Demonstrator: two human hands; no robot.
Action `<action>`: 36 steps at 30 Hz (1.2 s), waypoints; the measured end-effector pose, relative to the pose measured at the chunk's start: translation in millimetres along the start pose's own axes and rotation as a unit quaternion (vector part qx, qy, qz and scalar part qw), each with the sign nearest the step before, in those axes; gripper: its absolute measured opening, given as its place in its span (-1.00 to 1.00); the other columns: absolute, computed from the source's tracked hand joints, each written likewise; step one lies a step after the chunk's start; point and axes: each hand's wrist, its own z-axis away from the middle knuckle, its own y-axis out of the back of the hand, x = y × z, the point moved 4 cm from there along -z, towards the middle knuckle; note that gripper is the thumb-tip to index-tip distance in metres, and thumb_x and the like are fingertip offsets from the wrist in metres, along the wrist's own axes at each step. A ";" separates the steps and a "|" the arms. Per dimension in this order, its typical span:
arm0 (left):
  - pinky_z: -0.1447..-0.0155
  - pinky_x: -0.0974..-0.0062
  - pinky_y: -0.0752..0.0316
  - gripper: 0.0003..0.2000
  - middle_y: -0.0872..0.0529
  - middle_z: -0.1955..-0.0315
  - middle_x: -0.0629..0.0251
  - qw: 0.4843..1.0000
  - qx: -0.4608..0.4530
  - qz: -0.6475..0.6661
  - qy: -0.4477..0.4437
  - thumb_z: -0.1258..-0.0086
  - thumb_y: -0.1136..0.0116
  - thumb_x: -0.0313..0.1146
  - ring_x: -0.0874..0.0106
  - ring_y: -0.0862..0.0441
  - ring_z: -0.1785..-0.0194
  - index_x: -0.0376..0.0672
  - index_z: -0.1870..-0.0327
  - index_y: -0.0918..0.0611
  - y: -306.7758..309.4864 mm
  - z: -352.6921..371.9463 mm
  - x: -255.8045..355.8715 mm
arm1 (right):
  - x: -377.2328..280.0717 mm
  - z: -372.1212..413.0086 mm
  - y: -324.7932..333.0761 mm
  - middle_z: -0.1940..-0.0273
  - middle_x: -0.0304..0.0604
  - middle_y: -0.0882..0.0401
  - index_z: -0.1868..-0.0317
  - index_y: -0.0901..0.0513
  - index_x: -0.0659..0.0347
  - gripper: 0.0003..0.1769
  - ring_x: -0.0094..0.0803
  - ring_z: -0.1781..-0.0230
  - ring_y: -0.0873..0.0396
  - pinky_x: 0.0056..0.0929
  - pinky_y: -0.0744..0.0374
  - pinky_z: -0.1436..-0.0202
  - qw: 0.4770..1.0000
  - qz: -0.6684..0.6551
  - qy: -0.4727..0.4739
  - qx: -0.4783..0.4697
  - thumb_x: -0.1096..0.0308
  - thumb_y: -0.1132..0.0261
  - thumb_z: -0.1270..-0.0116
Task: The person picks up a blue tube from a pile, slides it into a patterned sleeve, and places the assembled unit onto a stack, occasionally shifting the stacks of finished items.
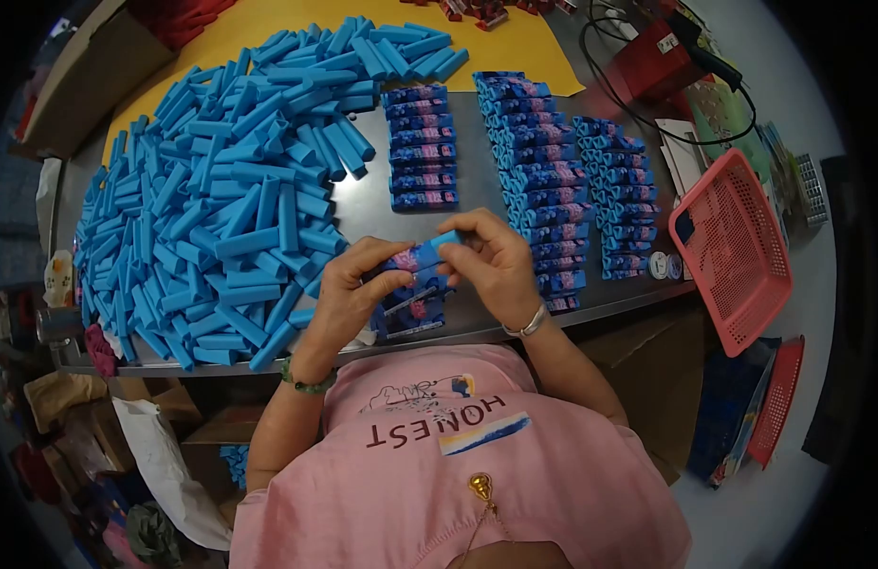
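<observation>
My left hand (363, 283) pinches the printed blue-and-pink wrapper (406, 259) near the table's front edge. At the wrapper's right end, my right hand (491, 266) grips a plain blue piece (445, 240) that sticks out of it. Below my hands lie more flat printed wrappers (415, 318), partly covered by my fingers. A large heap of plain blue pieces (240, 204) spreads to the left. Behind my hands stands a short column of wrapped pieces (423, 152), with two longer columns (548, 180) (621, 199) to the right.
A pink perforated basket (742, 251) overhangs the table's right edge. Small round tins (665, 266) sit beside it. A red device (657, 62) with a black cable is at the back right. Yellow sheeting (515, 47) lies at the back, and a cardboard box (97, 71) stands back left.
</observation>
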 end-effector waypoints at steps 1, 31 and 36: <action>0.16 0.59 -0.43 -0.77 -0.63 0.33 0.30 1.000 0.000 0.000 -0.004 -0.19 -0.27 -0.49 0.52 -0.52 0.27 -0.28 0.11 -0.69 0.4 -0.2 -0.3 | -0.7 -0.4 -5.0 0.18 -0.07 -0.58 0.02 -0.54 0.36 -0.78 -0.50 0.36 -0.65 -0.65 -0.61 0.42 0.999 0.016 0.020 -0.029 0.52 -0.17 -0.34; 0.04 0.37 -0.46 -0.66 -0.58 0.13 0.13 0.917 0.152 -0.345 -0.129 -0.10 -0.27 -0.59 0.19 -0.53 0.07 -0.24 0.03 -0.60 44.6 -5.0 12.0 | 36.9 -54.8 16.9 0.32 -0.16 -0.55 0.27 -0.65 0.24 -0.82 -0.36 0.41 -0.55 -0.48 -0.53 0.34 0.951 0.252 0.096 0.150 0.46 -0.37 -0.07; 0.06 0.36 -0.44 -0.67 -0.58 0.16 0.18 0.862 0.191 -0.442 -0.158 -0.11 -0.23 -0.62 0.20 -0.52 0.10 -0.21 0.05 -0.61 86.8 1.1 22.4 | 50.6 -80.1 20.2 0.26 -0.13 -0.54 0.27 -0.67 0.20 -0.81 -0.23 0.25 -0.53 -0.35 -0.55 0.21 0.929 0.294 0.098 0.202 0.41 -0.39 -0.05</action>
